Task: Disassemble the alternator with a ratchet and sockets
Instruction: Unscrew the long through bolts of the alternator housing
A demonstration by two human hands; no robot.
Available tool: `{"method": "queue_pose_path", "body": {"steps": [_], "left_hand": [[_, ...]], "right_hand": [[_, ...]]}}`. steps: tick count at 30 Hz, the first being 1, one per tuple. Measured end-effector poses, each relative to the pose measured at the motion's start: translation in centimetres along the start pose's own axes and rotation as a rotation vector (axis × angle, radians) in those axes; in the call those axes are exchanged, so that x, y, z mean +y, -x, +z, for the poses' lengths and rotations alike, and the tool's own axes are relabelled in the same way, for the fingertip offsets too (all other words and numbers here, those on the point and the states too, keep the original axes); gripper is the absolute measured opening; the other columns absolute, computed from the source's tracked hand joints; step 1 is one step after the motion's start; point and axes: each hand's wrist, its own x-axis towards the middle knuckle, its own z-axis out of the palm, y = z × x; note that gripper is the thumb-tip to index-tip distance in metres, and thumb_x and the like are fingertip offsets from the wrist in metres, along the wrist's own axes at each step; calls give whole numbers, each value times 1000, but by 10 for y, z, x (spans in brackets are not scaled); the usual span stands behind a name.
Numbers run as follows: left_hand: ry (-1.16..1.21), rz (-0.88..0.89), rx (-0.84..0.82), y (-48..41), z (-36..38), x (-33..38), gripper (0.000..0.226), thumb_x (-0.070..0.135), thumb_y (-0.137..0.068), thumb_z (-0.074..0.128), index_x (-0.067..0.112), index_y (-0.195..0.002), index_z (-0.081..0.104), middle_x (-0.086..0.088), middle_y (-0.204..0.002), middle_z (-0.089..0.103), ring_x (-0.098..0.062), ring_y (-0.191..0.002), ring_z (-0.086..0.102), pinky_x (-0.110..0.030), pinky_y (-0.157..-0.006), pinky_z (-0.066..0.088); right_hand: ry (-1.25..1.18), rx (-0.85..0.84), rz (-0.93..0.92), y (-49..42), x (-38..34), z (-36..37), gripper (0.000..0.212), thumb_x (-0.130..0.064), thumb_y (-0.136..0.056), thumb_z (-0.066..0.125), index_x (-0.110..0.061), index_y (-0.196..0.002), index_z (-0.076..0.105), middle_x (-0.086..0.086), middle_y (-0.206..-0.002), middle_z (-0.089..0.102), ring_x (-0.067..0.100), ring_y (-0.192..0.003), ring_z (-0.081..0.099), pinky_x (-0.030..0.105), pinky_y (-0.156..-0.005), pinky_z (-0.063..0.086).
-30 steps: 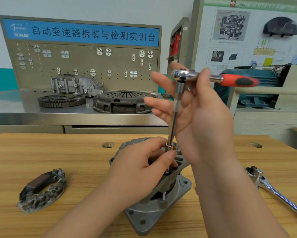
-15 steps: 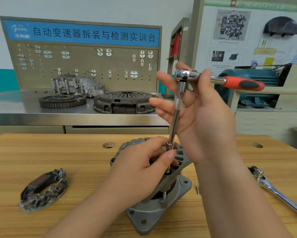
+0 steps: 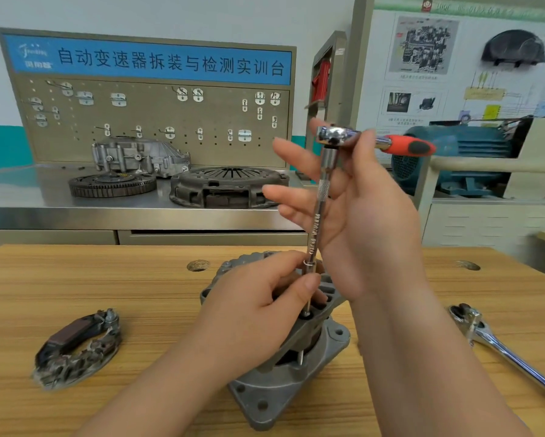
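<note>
One part is already off: a rectifier assembly [image 3: 75,348] lies by itself toward the left edge of the wooden worktop [image 3: 485,294], well apart from the rest, so the job looks partly done. Most of it seems left, since the alternator [image 3: 290,383] near the middle of the front edge has its two housing halves together, the upper one tilted and a through-bolt showing in the gap between them.

On top of the housing rests the left hand [image 3: 255,313]; its grip is thumb and forefinger pinching the lower end of the long extension bar [image 3: 318,212], whose tip sits at a bolt hole in the upper housing. I cannot tell if a socket is seated there. Above, the right hand [image 3: 359,222] has a mostly spread grip, fingers fanned, with the red-handled ratchet [image 3: 375,138] caught between thumb and palm at its head.

Toward the right edge lies a second ratchet [image 3: 504,348], clear of the work. Nothing on the worktop blocks the handle's swing. Behind, a steel bench [image 3: 18,212] carries a flywheel [image 3: 111,183], a clutch cover [image 3: 230,186] and a gearbox casing [image 3: 138,157].
</note>
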Motion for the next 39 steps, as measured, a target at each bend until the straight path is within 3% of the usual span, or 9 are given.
{"method": "queue_pose_path", "body": {"steps": [4, 7, 11, 15, 21, 27, 30, 35, 39], "left_hand": [[21, -51, 17, -1, 0, -2, 12, 31, -91, 54, 29, -88, 65, 25, -79, 72, -9, -78, 69, -40, -79, 52], [27, -58, 49, -1, 1, -1, 15, 37, -85, 55, 30, -89, 67, 25, -78, 71, 0, -78, 68, -36, -78, 53], [43, -48, 42, 0, 2, 0, 25, 48, -86, 50, 31, -94, 67, 23, -81, 72, -9, -80, 70, -43, -79, 54], [38, -37, 8, 0, 1, 0, 25, 45, -88, 46, 35, -99, 66, 23, -88, 73, 0, -88, 68, -40, -84, 53], [20, -52, 17, 0, 1, 1, 36, 47, -82, 49, 21, -99, 68, 26, -81, 72, -7, -80, 70, -44, -80, 54], [40, -29, 23, 1, 1, 0, 26, 44, -88, 47, 30, -97, 68, 23, -86, 73, 0, -86, 68, -42, -83, 54], [33, -46, 10, 0, 1, 2, 27, 46, -92, 45, 31, -98, 67, 26, -85, 72, -8, -84, 70, -45, -82, 54], [9, -75, 37, -1, 2, 0, 18, 37, -88, 53, 31, -96, 68, 30, -81, 70, -6, -78, 69, -43, -79, 55], [42, -66, 0, 0, 1, 1, 23, 43, -94, 49, 29, -97, 66, 24, -85, 72, -14, -83, 71, -47, -82, 54]], "right_hand": [[146, 55, -176, 1, 2, 5, 22, -38, -93, 52, -38, -110, 65, -3, -114, 70, 16, -83, 71, 25, -66, 54], [302, 63, -323, 0, 0, 4, 24, -35, -86, 62, -44, -108, 65, -16, -110, 70, 13, -96, 69, 34, -84, 54], [161, 13, -211, 1, 1, 4, 25, -41, -92, 49, -40, -114, 60, -11, -122, 68, 18, -85, 74, 26, -72, 53], [42, -13, -52, 2, 0, 3, 41, -53, -95, 34, -30, -119, 59, -3, -108, 74, 20, -78, 74, 26, -68, 55], [193, 18, -308, 3, 0, 6, 27, -30, -91, 53, -40, -115, 62, -10, -127, 65, 16, -115, 63, 31, -87, 51], [40, -15, -112, 2, -1, 2, 39, -52, -93, 36, -34, -121, 57, -6, -113, 73, 19, -86, 74, 27, -74, 55], [131, 15, -180, 2, -1, 3, 33, -50, -94, 41, -39, -122, 56, -5, -113, 72, 16, -87, 70, 26, -73, 54], [324, 10, -396, 3, 1, 7, 27, -36, -91, 56, -46, -116, 57, -16, -133, 60, 9, -121, 58, 42, -105, 46], [121, -2, -218, 1, 0, 4, 29, -48, -92, 46, -41, -118, 57, -11, -124, 67, 18, -97, 72, 25, -81, 53]]}}
